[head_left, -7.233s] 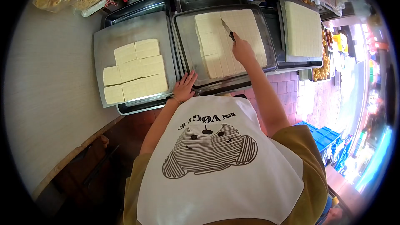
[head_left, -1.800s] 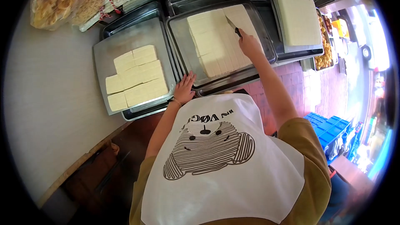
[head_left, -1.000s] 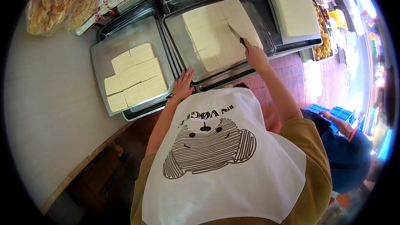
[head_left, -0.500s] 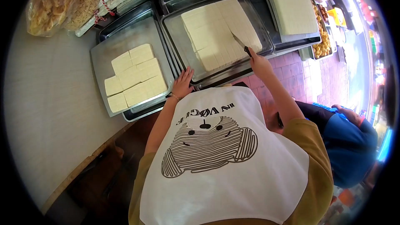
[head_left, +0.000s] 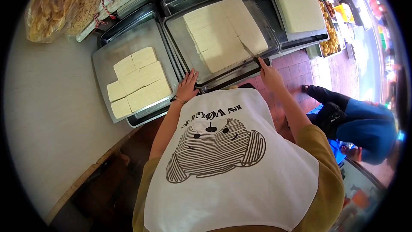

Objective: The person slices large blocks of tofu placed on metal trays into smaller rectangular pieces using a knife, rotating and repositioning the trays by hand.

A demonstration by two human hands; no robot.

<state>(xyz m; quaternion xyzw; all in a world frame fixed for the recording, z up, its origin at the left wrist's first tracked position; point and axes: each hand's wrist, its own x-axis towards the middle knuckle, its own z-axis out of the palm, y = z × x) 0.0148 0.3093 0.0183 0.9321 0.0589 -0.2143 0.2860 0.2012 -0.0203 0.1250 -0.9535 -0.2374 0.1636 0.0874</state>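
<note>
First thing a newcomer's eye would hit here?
Probably the white fabric apron printed with a dark line-drawn animal face, filling the lower centre. Next, above it, the large cream-white scored square slab on the middle grey metal tray. There the right hand holds a dark-handled metal knife over the slab's near edge, toward its right end.

I see through one wide-angle head camera, facing forward and steeply down: the bear-print apron (head_left: 214,159) sits close below the lens, and the near edge of the middle metal tray (head_left: 186,51) lies farther ahead.
</note>
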